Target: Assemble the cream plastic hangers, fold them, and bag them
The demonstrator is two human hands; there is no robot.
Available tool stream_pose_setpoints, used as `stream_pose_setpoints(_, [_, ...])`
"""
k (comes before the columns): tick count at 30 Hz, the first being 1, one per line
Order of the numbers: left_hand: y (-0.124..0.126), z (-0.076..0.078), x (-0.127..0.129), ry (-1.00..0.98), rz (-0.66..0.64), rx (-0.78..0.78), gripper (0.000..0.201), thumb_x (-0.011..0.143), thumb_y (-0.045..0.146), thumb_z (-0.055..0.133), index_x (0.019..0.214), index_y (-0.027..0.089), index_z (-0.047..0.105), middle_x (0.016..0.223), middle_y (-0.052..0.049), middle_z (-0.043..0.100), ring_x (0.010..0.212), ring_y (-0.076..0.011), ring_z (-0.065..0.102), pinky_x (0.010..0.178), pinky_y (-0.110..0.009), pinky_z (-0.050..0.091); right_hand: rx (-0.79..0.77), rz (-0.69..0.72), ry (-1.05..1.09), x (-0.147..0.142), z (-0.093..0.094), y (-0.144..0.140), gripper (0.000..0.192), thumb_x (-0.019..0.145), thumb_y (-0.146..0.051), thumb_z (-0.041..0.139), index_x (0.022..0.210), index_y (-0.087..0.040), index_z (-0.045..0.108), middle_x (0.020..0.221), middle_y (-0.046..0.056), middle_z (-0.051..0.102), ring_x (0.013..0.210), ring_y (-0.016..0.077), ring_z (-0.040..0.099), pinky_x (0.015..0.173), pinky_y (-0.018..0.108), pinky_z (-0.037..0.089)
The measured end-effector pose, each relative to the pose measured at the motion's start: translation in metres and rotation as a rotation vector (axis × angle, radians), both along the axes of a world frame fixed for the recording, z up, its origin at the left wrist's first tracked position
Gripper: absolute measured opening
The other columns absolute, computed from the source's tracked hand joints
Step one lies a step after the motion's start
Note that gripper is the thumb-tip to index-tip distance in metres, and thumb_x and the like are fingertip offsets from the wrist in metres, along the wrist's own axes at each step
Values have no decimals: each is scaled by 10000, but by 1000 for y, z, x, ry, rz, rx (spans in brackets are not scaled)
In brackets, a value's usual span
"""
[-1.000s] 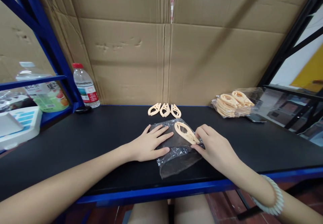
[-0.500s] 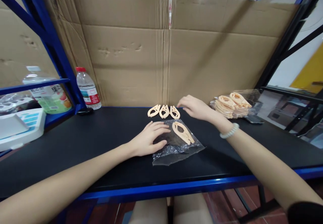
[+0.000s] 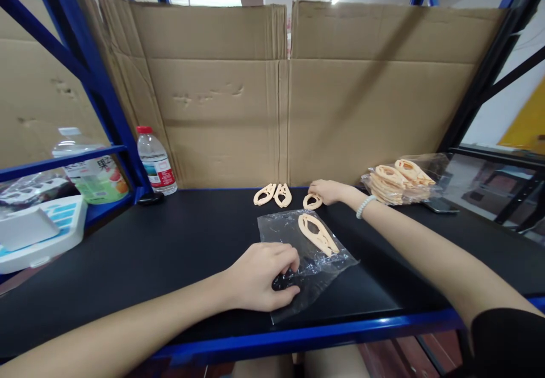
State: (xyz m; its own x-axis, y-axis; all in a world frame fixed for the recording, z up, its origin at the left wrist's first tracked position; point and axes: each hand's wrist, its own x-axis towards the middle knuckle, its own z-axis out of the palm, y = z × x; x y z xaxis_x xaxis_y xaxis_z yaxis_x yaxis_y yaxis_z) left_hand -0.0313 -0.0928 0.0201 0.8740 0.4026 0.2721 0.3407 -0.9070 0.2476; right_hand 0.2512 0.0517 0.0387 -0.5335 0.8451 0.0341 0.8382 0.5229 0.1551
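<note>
My right hand [image 3: 328, 190] reaches to the back of the table, its fingers closed on a beige folding hanger [image 3: 313, 201]; the hanger's upper end is hidden by the fingers. Left of it, two more folding hangers [image 3: 273, 195] lie side by side. A clear plastic bag [image 3: 279, 225] lies flat in front of me with one folding hanger [image 3: 317, 234] on or inside it; I cannot tell which. My left hand [image 3: 268, 276] rests over the bag's near left part, fingers curved and thumb apart from them.
At the back right, a clear bag of several stacked hangers [image 3: 395, 180] sits beside a phone [image 3: 443, 205]. On the left stand a red-capped water bottle [image 3: 156, 165], a larger drink bottle [image 3: 96, 179] and a white-and-blue device [image 3: 51, 233]. Cardboard [image 3: 221, 100] walls the back.
My right hand has closed on the rightmost hanger and drawn it right, away from the other two. My left hand has slid toward me to the bag's near part, its fingers curling.
</note>
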Motion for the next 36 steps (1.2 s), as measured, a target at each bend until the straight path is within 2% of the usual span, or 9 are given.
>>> stream_pose_setpoints(5, [-1,0,-1,-19,-16,-19,115,770,183,538,848,209,457,810,7,553,690,-142,518,615,-241,399,-123,-80,59,30,9,-31,362,652,-93,589,998,-136,688,856,64,698,752,193,620,708,273,444])
stream_pose_setpoints(9, [0,-2,0,-63,-6,-18,126,759,128,504,837,208,444,814,-2,545,693,-142,514,613,-240,406,-128,-67,139,48,6,-69,338,760,-131,500,1048,-139,677,929,71,692,793,185,619,743,279,459])
stream_pose_setpoints(12, [1,-3,1,-78,-32,-31,143,753,89,489,811,207,433,757,14,540,664,-131,511,598,-230,395,7,-2,272,60,-3,-97,318,863,-173,415,1055,-122,664,1035,115,644,864,191,614,802,318,475])
stream_pose_setpoints(16, [-1,0,2,-88,-57,3,131,783,74,450,789,203,432,722,19,523,638,-123,491,584,-228,381,299,2,449,66,-9,-133,298,930,-230,388,980,-135,666,952,113,638,838,197,620,763,341,499])
stream_pose_setpoints(20, [-4,3,2,-118,-61,40,132,808,70,414,802,196,452,739,4,526,636,-125,487,580,-231,394,570,-42,562,44,2,-179,170,916,-254,494,981,-181,634,875,64,682,768,186,641,674,306,513])
stream_pose_setpoints(24, [-5,4,1,-161,-66,76,190,823,41,376,840,178,506,835,-35,557,721,-138,528,647,-247,444,773,30,559,6,23,-235,96,891,-237,577,982,-229,605,848,32,689,734,161,653,672,269,518])
stream_pose_setpoints(28, [-3,3,2,-238,-107,124,281,835,21,372,954,164,582,993,-72,590,848,-151,575,732,-262,483,672,210,439,-28,30,-274,93,925,-213,525,981,-221,599,832,28,669,723,135,632,647,228,500])
stream_pose_setpoints(32, [-4,1,4,-331,-103,156,320,839,27,409,1059,165,596,1044,-79,597,901,-161,591,755,-271,509,606,375,222,-52,16,-270,307,965,-128,331,909,-159,631,734,47,622,624,143,567,562,264,455])
stream_pose_setpoints(36, [-7,0,5,-351,-122,166,380,833,23,426,1159,161,561,1113,-98,578,975,-172,581,793,-280,521,739,485,-18,-64,-3,-238,258,901,-92,416,805,-114,655,702,71,602,619,180,557,553,313,452])
